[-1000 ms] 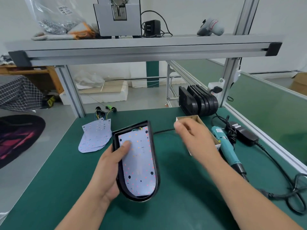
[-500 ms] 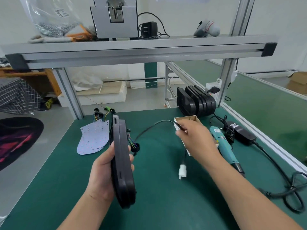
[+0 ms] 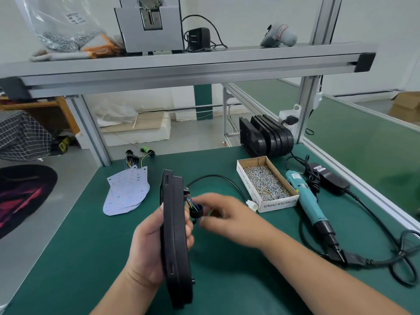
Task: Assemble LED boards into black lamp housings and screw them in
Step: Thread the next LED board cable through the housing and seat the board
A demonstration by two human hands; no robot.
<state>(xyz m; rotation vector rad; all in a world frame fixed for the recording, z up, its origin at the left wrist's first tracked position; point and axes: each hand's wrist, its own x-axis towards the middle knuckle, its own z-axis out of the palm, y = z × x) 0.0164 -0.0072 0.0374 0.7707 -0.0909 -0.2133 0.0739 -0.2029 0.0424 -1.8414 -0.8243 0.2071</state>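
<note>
Head view: my left hand [image 3: 150, 248] is wrapped round the black lamp housing [image 3: 175, 242], thumb on its left face and fingers curled over the right. It holds the housing up on edge above the middle of the green table [image 3: 91, 246], towards the front edge. I only get the housing's narrow side from here.

A bunch of coloured wires [image 3: 189, 202] comes out of its right face and runs into a round black grommet [image 3: 196, 210]. My right hand [image 3: 229, 217] is right there, fingers bent with their tips at the grommet. It's smeared with blur, so I cannot tell whether it actually pinches it.

From the same spot a black cable [image 3: 218, 178] arcs away over the table and ends in a white connector [image 3: 252, 205], which lies just beside the near corner of the screw box [image 3: 266, 183]. That open cardboard box is full of small silver screws.

Right of the box, the teal electric screwdriver [image 3: 304, 196] lies flat, its cord curling off towards the right edge. A black power adapter [image 3: 327, 178] sits beside it.

At the far edge, a row of black housings [image 3: 266, 137] stands on edge against the frame post. Over towards the far left corner is a fanned pile of LED boards [image 3: 127, 192], wire tails pointing to the far edge.
</note>
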